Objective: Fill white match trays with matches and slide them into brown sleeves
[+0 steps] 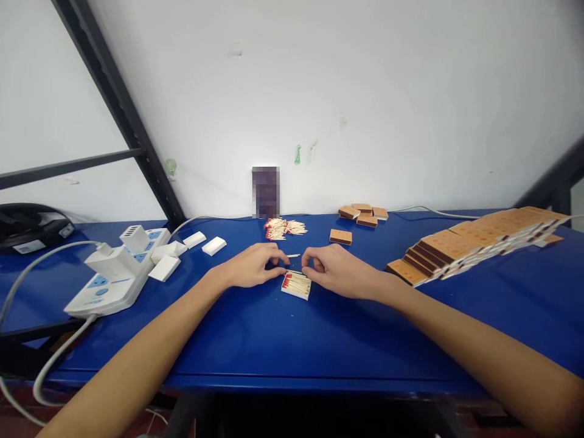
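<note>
An open white matchbox tray (296,285) full of red-tipped matches lies on the blue table (283,340) between my hands. My left hand (253,266) rests just left of the tray, fingers curled and pinched near its upper corner. My right hand (335,269) sits just right of it, fingers curled in a pinch above the tray. A single loose match (292,256) lies between the two hands' fingertips, just beyond the tray. Whether either pinch holds a match is too small to tell.
A pile of loose matches (283,228) lies farther back. Brown matchbox sleeves lie nearby (340,236), in a small heap (362,215), and in a long fanned row (474,240) at right. White trays (194,243) and a power strip (118,271) sit at left.
</note>
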Demonstrator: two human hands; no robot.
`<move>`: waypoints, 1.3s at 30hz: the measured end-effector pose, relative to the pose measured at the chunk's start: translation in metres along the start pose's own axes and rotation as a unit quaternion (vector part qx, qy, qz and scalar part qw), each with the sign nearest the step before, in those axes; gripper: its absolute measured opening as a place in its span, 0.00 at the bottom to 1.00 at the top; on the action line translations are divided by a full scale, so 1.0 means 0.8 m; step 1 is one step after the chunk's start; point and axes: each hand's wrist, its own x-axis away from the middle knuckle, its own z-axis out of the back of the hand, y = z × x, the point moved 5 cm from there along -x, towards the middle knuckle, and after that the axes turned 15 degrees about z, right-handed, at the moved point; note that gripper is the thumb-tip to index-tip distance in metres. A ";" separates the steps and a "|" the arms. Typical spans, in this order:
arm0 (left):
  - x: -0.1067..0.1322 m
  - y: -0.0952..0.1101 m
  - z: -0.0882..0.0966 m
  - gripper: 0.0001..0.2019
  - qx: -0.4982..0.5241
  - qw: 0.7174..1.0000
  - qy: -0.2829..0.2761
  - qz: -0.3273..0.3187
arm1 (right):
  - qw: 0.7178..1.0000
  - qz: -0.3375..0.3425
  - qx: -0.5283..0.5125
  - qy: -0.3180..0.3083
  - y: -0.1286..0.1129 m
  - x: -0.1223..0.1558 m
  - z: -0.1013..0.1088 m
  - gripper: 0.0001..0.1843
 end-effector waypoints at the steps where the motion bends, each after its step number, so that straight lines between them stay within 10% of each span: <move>1: 0.000 -0.001 -0.002 0.11 0.001 1.000 -0.004 0.001 | 1.000 0.004 -0.008 -0.008 0.001 0.000 -0.001 0.08; 13: -0.002 0.008 -0.008 0.11 -0.004 1.000 0.003 -0.022 | 0.992 0.127 -0.005 0.006 -0.020 -0.002 -0.010 0.07; 39: 0.006 0.009 -0.009 0.09 -0.039 0.992 -0.108 0.050 | 0.989 0.098 -0.072 -0.080 -0.007 0.002 0.001 0.16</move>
